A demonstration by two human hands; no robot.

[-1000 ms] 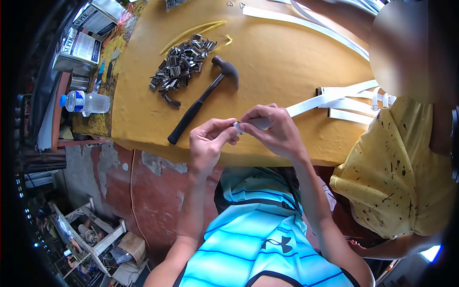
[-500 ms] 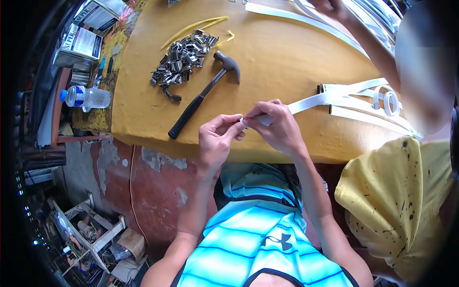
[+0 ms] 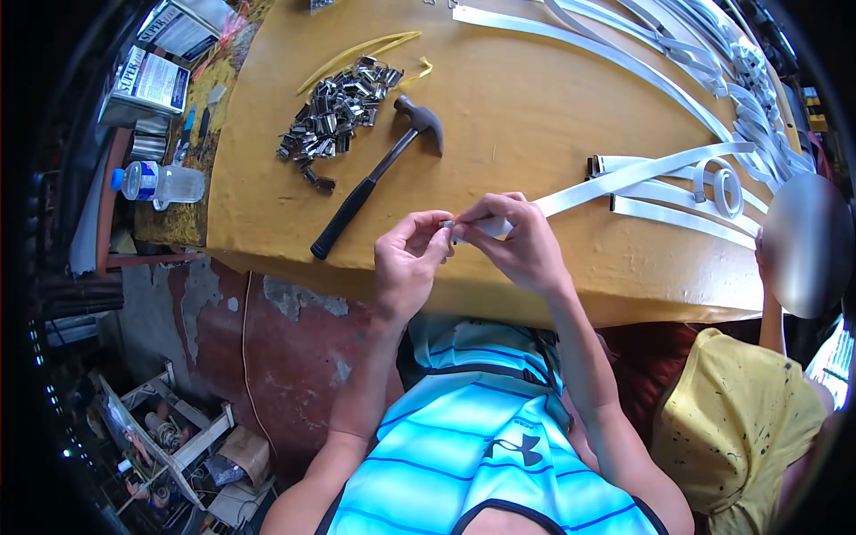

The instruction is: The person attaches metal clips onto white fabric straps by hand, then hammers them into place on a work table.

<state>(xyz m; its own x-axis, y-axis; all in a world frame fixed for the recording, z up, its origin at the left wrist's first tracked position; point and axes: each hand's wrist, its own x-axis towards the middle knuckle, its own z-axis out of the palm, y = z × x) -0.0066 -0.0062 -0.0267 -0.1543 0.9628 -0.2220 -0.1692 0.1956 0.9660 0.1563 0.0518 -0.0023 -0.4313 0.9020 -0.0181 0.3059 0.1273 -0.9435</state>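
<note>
Strap end between two pinches, its length running off past the right hand
On the surface (image 3: 259,192), a heap of metal clips (image 3: 334,116) and a hammer (image 3: 385,165) lie beyond and to the left of the left hand (image 3: 406,267), whose grip is closed, thumb against fingers, on a small shiny piece (image 3: 448,225), mostly hidden. That piece sits at the near end of the white strap (image 3: 615,181), between both sets of fingertips. The right hand (image 3: 524,245) is nearer the strap's long run, its grip pinched on the strap beside the end; from there the long axis slants rightward and away, across other white straps (image 3: 682,223).
</note>
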